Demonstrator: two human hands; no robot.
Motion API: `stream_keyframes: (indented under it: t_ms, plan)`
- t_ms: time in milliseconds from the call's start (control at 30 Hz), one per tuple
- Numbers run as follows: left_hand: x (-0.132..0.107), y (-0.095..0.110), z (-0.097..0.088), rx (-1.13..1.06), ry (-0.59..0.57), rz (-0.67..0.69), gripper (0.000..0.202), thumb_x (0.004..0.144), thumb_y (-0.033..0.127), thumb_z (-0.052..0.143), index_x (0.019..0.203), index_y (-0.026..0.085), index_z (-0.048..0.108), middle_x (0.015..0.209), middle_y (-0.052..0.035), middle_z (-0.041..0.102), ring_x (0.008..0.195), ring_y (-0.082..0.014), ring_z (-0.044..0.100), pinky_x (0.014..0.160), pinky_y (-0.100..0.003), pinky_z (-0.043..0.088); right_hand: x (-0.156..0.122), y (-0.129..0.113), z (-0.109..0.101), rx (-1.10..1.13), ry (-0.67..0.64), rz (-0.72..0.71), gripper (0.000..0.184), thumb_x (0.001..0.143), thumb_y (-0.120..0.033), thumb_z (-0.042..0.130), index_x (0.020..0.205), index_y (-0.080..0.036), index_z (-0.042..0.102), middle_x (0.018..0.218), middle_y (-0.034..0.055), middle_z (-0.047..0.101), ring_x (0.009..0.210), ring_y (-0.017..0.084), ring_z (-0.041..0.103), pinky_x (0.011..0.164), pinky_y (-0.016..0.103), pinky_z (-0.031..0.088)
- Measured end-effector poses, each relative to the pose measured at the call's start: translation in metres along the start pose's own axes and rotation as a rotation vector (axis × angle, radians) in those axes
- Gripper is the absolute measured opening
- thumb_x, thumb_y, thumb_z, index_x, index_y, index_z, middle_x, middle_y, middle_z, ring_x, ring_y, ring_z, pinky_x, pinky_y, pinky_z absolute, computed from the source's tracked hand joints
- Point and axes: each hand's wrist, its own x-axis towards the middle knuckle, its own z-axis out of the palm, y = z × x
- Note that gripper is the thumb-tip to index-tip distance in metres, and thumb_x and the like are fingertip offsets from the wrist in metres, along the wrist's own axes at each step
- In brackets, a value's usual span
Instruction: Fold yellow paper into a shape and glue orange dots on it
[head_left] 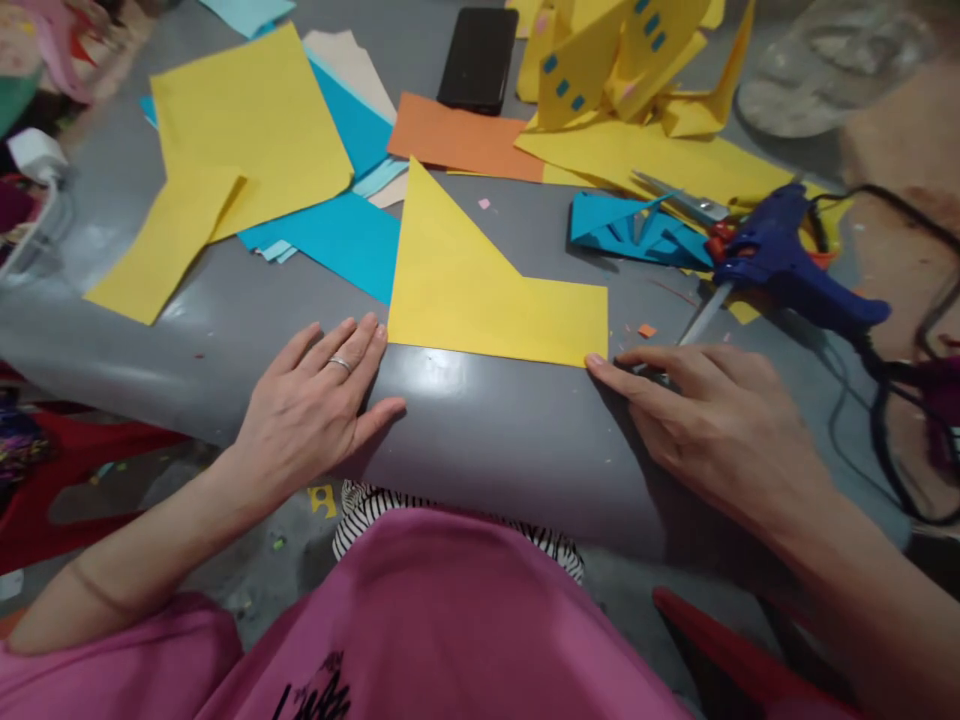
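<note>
A yellow sheet of paper (465, 290) lies flat near the table's front edge, with a tall point at its left and a low strip to the right. My left hand (315, 400) rests palm down with fingers stretched, its fingertips touching the sheet's lower left corner. At the lower right corner, the index finger of my right hand (712, 410) presses on the paper. Its other fingers are bent. A thin pale stick (705, 314) runs in behind these fingers, and its far end is hidden by the hand.
A blue glue gun (780, 255) with a black cord lies at right, beside scissors (686, 200) and a folded blue paper piece (637, 230). Behind are a black phone (478, 58), orange paper (461, 138) and folded yellow paper shapes (630, 60). Yellow paper (247, 130) overlaps blue sheets (345, 235) at left.
</note>
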Motion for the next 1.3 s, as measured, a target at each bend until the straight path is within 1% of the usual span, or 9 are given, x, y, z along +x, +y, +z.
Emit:
stream_keyframes:
  t_ms: [167,333,467,667,833,967,1100,1200,1300]
  plan:
    - [0.017,0.000,-0.011,-0.018,0.081,-0.043,0.051,0.104,0.041,0.037,0.143,0.012,0.052,0.149,-0.0183,0.053,0.135,-0.0321,0.053,0.111,-0.049,0.041,0.009,0.003,0.000,0.016,0.053,-0.073,0.031,0.092,-0.015,0.053,0.115,-0.026,0.071,0.103,0.0107,0.074,0.091,0.030,0.064,0.072,0.044,0.047]
    - [0.062,0.027,-0.005,-0.052,0.045,0.205,0.056,0.105,0.047,0.034,0.148,0.013,0.045,0.153,-0.0170,0.048,0.138,-0.0275,0.050,0.113,-0.042,0.039,0.030,-0.009,-0.007,-0.023,0.076,-0.066,0.017,0.095,-0.024,0.058,0.096,-0.018,0.073,0.095,0.0113,0.075,0.082,0.025,0.062,0.074,0.039,0.049]
    - [0.081,0.041,0.005,-0.009,-0.023,0.296,0.060,0.102,0.053,0.038,0.145,0.012,0.046,0.149,-0.0187,0.051,0.134,-0.0322,0.051,0.105,-0.043,0.044,0.045,-0.023,-0.002,-0.120,0.106,-0.085,0.025,0.098,-0.028,0.056,0.116,-0.016,0.069,0.114,0.0118,0.075,0.098,0.026,0.064,0.081,0.038,0.045]
    - [0.087,0.033,0.009,0.092,0.043,0.358,0.036,0.103,0.011,0.030,0.131,0.009,0.054,0.129,-0.0171,0.065,0.106,-0.0216,0.067,0.084,-0.033,0.052,0.052,-0.018,0.010,-0.206,0.108,-0.198,0.022,0.099,-0.018,0.051,0.110,-0.015,0.070,0.101,0.0080,0.078,0.080,0.021,0.065,0.078,0.037,0.041]
    - [0.093,0.029,0.002,0.132,0.057,0.386,0.038,0.098,0.003,0.027,0.103,0.010,0.064,0.095,-0.0121,0.072,0.081,-0.0202,0.069,0.063,-0.031,0.046,0.058,-0.017,0.008,-0.210,0.101,-0.230,0.022,0.099,-0.019,0.049,0.104,-0.018,0.070,0.092,0.0063,0.077,0.074,0.019,0.061,0.077,0.035,0.038]
    - [0.097,0.028,-0.019,0.128,0.182,0.356,0.036,0.098,0.007,0.031,0.090,0.014,0.065,0.077,-0.0073,0.068,0.067,-0.0179,0.064,0.056,-0.031,0.040,0.068,-0.019,-0.004,-0.179,0.205,-0.168,0.020,0.101,-0.029,0.052,0.097,-0.020,0.069,0.082,0.0028,0.076,0.073,0.017,0.061,0.077,0.035,0.038]
    - [0.102,0.024,-0.061,0.134,0.381,0.300,0.031,0.099,0.017,0.041,0.082,0.019,0.067,0.068,-0.0022,0.067,0.059,-0.0148,0.060,0.053,-0.029,0.032,0.084,-0.016,-0.038,-0.147,0.371,-0.105,0.024,0.101,-0.030,0.052,0.086,-0.021,0.068,0.071,0.0014,0.072,0.069,0.016,0.059,0.072,0.034,0.037]
    - [0.101,0.015,-0.099,0.148,0.427,0.227,0.031,0.096,0.017,0.046,0.079,0.023,0.072,0.060,0.0005,0.065,0.052,-0.0132,0.055,0.048,-0.028,0.024,0.093,-0.013,-0.073,-0.125,0.402,-0.111,0.027,0.102,-0.034,0.049,0.086,-0.022,0.068,0.073,0.0019,0.073,0.070,0.017,0.062,0.074,0.034,0.040]
    - [0.096,-0.006,-0.131,0.056,0.401,0.122,0.027,0.094,0.032,0.053,0.084,0.024,0.077,0.069,-0.0009,0.071,0.057,-0.0138,0.057,0.051,-0.026,0.028,0.093,-0.008,-0.101,-0.024,0.356,-0.046,0.032,0.103,-0.038,0.046,0.085,-0.023,0.068,0.079,0.0035,0.074,0.074,0.019,0.065,0.075,0.035,0.043]
